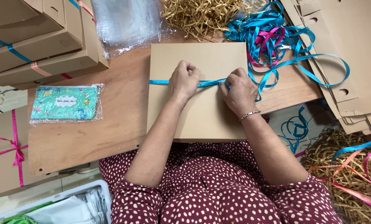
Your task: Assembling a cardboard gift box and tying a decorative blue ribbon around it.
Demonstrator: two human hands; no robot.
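Fingers of both hands curled shut on blue ribbon [160, 81] across flat brown box [198, 112], centre of wooden worktop [82, 141]. Left hand [184, 79] and right hand [238, 89] pinch near middle, probably at a knot, hidden. Loose ribbon pile [272, 33] behind.

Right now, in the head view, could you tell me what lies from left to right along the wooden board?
Green patterned pouch → brown box → left hand → right hand, both gripping the blue ribbon → loose tangle of blue and pink ribbons.
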